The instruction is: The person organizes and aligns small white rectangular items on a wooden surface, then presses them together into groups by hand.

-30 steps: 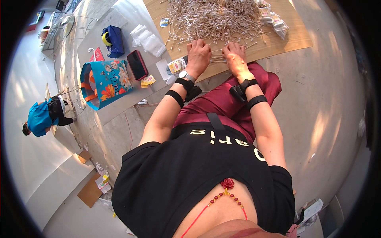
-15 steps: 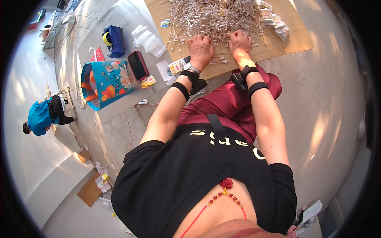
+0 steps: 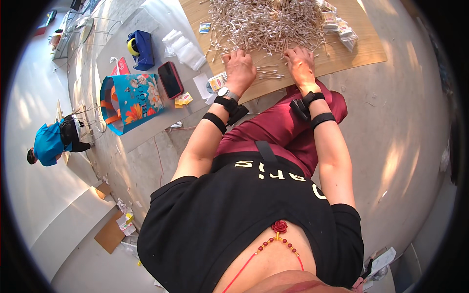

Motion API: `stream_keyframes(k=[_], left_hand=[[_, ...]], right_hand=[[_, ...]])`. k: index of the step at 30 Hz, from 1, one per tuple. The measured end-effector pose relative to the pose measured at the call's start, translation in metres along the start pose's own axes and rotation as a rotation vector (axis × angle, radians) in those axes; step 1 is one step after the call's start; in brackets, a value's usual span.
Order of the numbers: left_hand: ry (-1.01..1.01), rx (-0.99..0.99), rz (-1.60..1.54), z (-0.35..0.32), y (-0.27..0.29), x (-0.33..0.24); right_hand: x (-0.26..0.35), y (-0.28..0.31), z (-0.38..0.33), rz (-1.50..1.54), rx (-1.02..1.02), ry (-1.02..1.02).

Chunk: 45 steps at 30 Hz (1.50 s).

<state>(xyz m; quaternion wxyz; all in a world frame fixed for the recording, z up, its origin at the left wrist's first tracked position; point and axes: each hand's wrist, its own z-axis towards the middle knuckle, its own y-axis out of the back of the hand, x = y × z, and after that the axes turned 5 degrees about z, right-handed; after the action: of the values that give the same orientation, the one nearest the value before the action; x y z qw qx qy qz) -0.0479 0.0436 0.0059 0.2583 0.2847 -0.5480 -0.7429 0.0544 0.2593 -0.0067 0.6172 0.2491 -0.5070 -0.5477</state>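
A large heap of loose cotton swabs [image 3: 266,24] covers the far part of a wooden board [image 3: 364,53]. At its near left edge is my left hand [image 3: 239,71], back upward, fingers bent down and slightly apart. My right hand [image 3: 300,66] rests at the near right edge of the heap, its fingers also apart and bent toward the swabs. Both hands look open; their fingertips are partly hidden, and no held swab shows. Several stray swabs [image 3: 269,74] lie between the hands. Beside my left wrist sits a small pack of swabs [image 3: 218,81].
Swab packs [image 3: 345,33] lie right of the heap. Left of the board are a phone [image 3: 170,79], clear plastic bags [image 3: 188,53], a blue tape dispenser [image 3: 141,51] and a flowered bag [image 3: 132,102]. A person in blue [image 3: 48,144] is bent over at far left.
Both hands have drawn back toward me from the heap. The left hand has also shifted left and the right slightly right, so they are farther apart.
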Motion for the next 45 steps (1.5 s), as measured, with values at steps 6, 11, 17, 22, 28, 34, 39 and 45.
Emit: stream_keyframes(k=[6, 11, 17, 22, 28, 34, 39, 45], left_hand=[[-0.135, -0.011, -0.057, 0.009, -0.008, -0.007], [-0.176, 0.004, -0.136, 0.008, -0.010, -0.009], [-0.108, 0.076, -0.249, -0.003, -0.001, -0.015], [0.084, -0.054, -0.285, 0.015, -0.008, -0.017], [0.167, 0.006, -0.202, 0.036, -0.017, -0.029], [0.207, 0.033, -0.203, 0.033, -0.023, -0.024], [0.214, 0.051, -0.195, 0.016, -0.008, -0.010], [0.050, -0.077, -0.289, 0.002, -0.001, -0.004]], right_hand=[[0.013, 0.002, -0.010, 0.064, -0.052, 0.025], [0.019, -0.006, -0.012, 0.028, -0.017, 0.007], [0.023, -0.009, -0.015, 0.020, 0.044, 0.025], [0.025, 0.003, -0.017, 0.161, -0.015, -0.026], [-0.005, 0.013, -0.015, 0.100, -0.126, -0.284], [-0.022, 0.014, -0.005, 0.069, -0.018, -0.151], [-0.022, 0.016, -0.005, 0.017, 0.053, -0.030], [-0.029, 0.017, -0.001, -0.033, 0.128, 0.096]])
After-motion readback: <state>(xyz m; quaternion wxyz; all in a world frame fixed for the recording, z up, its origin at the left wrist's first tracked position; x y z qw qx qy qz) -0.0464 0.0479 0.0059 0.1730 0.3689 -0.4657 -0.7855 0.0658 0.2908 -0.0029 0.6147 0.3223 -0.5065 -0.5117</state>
